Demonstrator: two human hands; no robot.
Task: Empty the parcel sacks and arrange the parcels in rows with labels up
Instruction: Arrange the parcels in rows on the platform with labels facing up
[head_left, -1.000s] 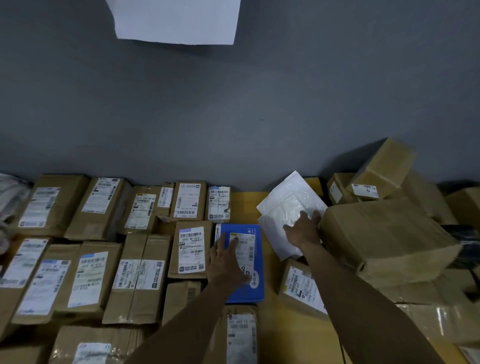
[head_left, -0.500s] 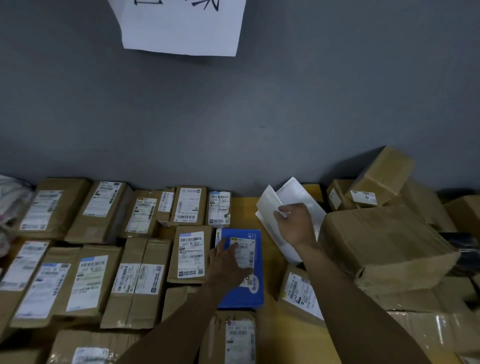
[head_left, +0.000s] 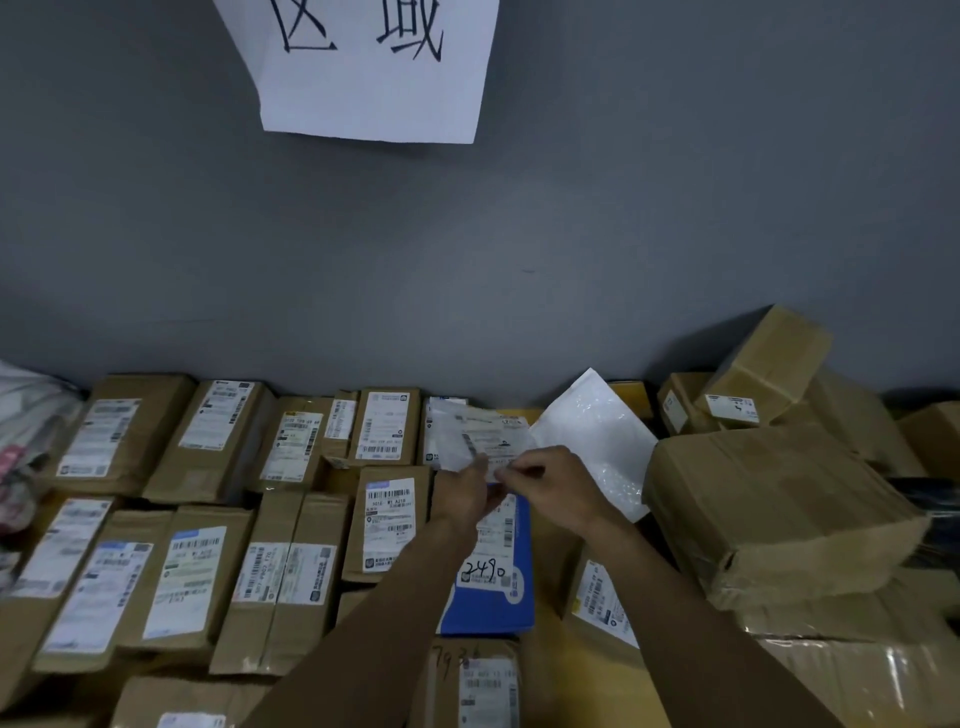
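Note:
Both my hands hold a small flat white envelope parcel (head_left: 480, 439), label side facing me, above the yellow table. My left hand (head_left: 464, 493) pinches its lower left edge and my right hand (head_left: 556, 488) its lower right. A second white bubble mailer (head_left: 597, 441) lies behind my right hand, leaning toward the wall. Under my hands sits a blue parcel (head_left: 496, 597) with a label marked 2490. Brown boxes with labels up (head_left: 387, 519) stand in rows to the left.
An unsorted heap of brown cartons (head_left: 779, 514) fills the right side. A grey wall runs behind the table, with a white paper sign (head_left: 374, 67) on it. A bag-like bundle (head_left: 26, 431) lies at the far left. Bare yellow tabletop (head_left: 550, 545) shows beside the blue parcel.
My right hand lifted a thin white envelope off the mailer and brought it left. My left hand left the blue parcel and took hold of the envelope too. The camera tilted up.

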